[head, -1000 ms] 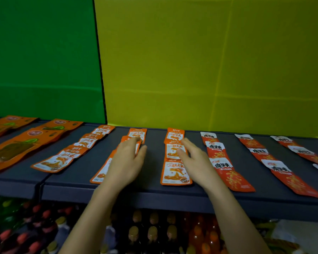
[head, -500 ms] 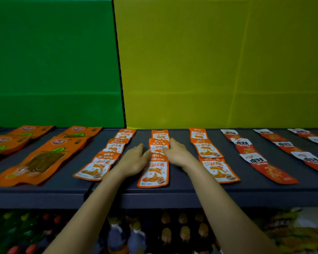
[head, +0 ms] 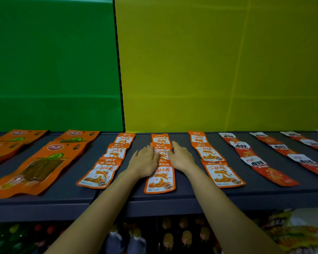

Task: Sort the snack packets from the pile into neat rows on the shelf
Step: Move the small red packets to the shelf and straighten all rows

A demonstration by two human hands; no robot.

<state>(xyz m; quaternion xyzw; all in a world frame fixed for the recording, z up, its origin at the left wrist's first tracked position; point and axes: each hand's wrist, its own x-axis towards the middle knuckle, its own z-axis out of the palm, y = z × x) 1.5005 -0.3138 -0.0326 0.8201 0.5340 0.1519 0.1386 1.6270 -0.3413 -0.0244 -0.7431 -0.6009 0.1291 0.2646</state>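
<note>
Snack packets lie in rows running front to back on a dark grey shelf (head: 191,193). The middle row of small orange-and-white packets (head: 161,177) sits between my hands. My left hand (head: 144,161) lies flat against the row's left side, fingers straight. On the right side my right hand (head: 181,156) presses against it, fingers straight too. More small orange packets form a row on the left (head: 99,173) and a row on the right (head: 222,173). Red-and-white packets (head: 259,164) fill the rows farther right.
Large orange packets (head: 35,169) lie at the shelf's left end. Green and yellow panels (head: 209,70) stand right behind the shelf. Below the shelf stand bottles (head: 134,241), and a heap of loose packets (head: 292,233) shows at lower right.
My hands have closed in on either side of the middle row, which now lies straighter. The view has shifted, so the rows sit farther right in frame.
</note>
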